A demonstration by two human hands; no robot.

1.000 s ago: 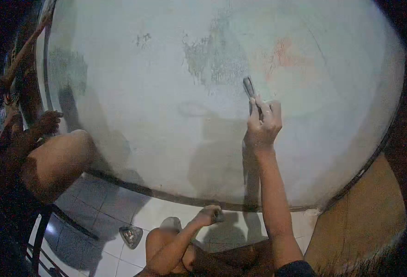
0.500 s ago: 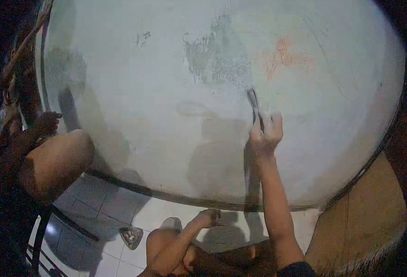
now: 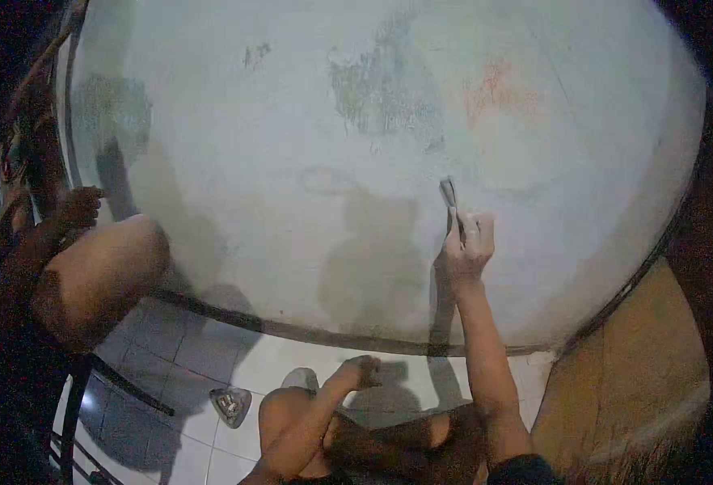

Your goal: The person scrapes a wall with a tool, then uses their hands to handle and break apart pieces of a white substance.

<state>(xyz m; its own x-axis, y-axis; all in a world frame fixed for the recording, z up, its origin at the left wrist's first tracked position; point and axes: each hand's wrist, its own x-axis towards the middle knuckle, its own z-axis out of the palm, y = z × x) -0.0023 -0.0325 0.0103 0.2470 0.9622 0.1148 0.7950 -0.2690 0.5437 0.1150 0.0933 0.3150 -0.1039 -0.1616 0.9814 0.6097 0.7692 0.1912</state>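
My right hand (image 3: 468, 249) is closed around a narrow scraper (image 3: 449, 192), a putty knife by its look. Its blade points up and away from me against the pale curved surface (image 3: 235, 234), just below a rough grey patch (image 3: 381, 89). Most of the handle is hidden inside the fingers. Low in the view, my left hand (image 3: 362, 372) hangs by my bent knee, fingers loosely bent and apart, with nothing visible in it. Up and right of the blade is a faint orange mark (image 3: 502, 95).
Another person's knee (image 3: 114, 255) and hand (image 3: 82, 208) are close on the left. A small triangular tray (image 3: 231, 406) stands on the tiled floor (image 3: 219, 444). At the right lies a brown sheet (image 3: 631, 372). A dark rim (image 3: 332, 339) edges the pale surface.
My right hand and the scraper have moved down the surface, towards me. The left hand is a little higher in the view. The orange mark looks fainter.
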